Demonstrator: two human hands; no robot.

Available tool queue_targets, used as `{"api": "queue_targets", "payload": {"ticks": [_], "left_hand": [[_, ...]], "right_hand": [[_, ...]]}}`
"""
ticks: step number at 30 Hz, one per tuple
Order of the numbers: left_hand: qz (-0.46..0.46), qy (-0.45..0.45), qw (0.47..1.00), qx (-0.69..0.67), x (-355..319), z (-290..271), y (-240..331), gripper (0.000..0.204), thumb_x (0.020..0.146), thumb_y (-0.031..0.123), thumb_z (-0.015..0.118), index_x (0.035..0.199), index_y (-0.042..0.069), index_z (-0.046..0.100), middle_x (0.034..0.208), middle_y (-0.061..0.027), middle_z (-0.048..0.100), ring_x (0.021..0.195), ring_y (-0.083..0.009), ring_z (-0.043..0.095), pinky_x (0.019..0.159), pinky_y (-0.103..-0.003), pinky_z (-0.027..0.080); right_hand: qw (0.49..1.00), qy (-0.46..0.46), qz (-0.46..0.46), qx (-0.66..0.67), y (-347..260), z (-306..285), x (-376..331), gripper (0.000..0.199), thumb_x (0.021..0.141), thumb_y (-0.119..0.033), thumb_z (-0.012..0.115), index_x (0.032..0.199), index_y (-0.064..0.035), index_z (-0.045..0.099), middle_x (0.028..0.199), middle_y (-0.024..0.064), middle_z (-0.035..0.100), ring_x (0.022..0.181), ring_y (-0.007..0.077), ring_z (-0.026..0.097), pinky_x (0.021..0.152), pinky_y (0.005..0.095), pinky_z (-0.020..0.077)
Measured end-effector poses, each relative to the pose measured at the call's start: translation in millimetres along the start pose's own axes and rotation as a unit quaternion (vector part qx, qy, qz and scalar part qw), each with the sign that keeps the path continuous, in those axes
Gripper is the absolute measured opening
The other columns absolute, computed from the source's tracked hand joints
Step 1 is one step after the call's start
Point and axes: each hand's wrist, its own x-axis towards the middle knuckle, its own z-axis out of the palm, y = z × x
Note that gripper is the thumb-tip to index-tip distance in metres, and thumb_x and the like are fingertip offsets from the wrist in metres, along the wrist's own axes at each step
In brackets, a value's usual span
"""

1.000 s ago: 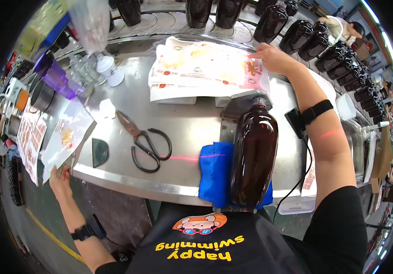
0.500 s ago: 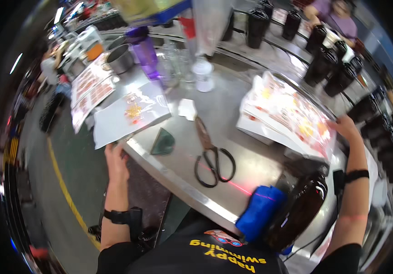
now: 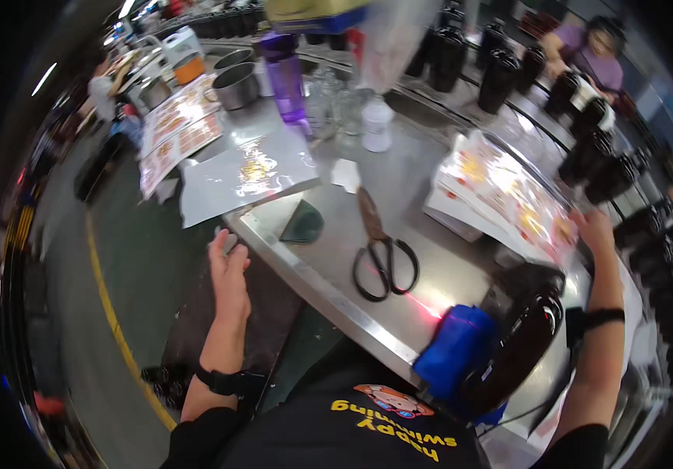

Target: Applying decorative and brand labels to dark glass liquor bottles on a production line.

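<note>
Left hand hung off the near-left edge of the steel worktable, fingers extended and loosely apart, holding nothing. Nearest thing to it was a glossy backing sheet with a small yellow-orange print, lying at about 1 o'clock from the hand and overhanging the table edge; hand and sheet were apart. A dark green flat piece lay just beside the sheet's near corner.

Right hand rested at the near-right corner of the stack of printed label sheets (red, yellow and white), which sat at 2 o'clock on the table. Fingers appeared to touch the stack's edge; whether they pinched a sheet I could not tell.

Black-handled scissors lay closed at table centre, blades pointing to 11 o'clock. At 5 o'clock from them, a dark brown bottle lay tilted beside a blue pad. A purple tumbler and a white bottle stood at 12 o'clock. Rows of dark bottles lined the far edge.
</note>
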Motion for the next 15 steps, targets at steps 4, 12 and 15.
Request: {"api": "queue_targets", "payload": {"ticks": [4, 12, 15], "left_hand": [[0.035, -0.046, 0.998, 0.012, -8.2, 16.3, 8.1, 0.052, 0.093, 0.017, 0.059, 0.140, 0.005, 0.042, 0.132, -0.0063, 0.049, 0.108, -0.0153, 0.051, 0.088, -0.031, 0.043], [0.033, -0.115, 0.992, -0.033, -19.5, 25.1, 12.4, 0.046, 0.098, 0.013, 0.052, 0.140, 0.003, 0.038, 0.140, -0.0096, 0.041, 0.118, -0.0174, 0.048, 0.093, -0.032, 0.039], [0.038, -0.121, 0.992, -0.026, -22.0, 33.0, 13.7, 0.046, 0.098, 0.012, 0.050, 0.140, 0.001, 0.038, 0.140, -0.0112, 0.041, 0.120, -0.0190, 0.047, 0.094, -0.033, 0.039]], "right_hand": [[0.979, -0.180, 0.098, 0.007, 5.2, 1.7, 3.7, 0.077, 0.074, -0.081, 0.055, 0.078, -0.0068, 0.076, 0.095, 0.0181, 0.072, 0.090, 0.0324, 0.068, 0.078, 0.0449, 0.0510], [0.984, -0.176, -0.020, 0.009, -11.1, -27.1, -6.3, 0.041, 0.081, -0.044, 0.059, 0.076, -0.0051, 0.073, 0.098, 0.0165, 0.072, 0.075, 0.0347, 0.069, 0.069, 0.0411, 0.0558], [0.996, -0.071, -0.001, -0.054, -21.0, -31.0, -20.5, 0.035, 0.086, -0.039, 0.057, 0.088, -0.0088, 0.075, 0.101, 0.0124, 0.069, 0.095, 0.0343, 0.064, 0.079, 0.0411, 0.0530]]}}
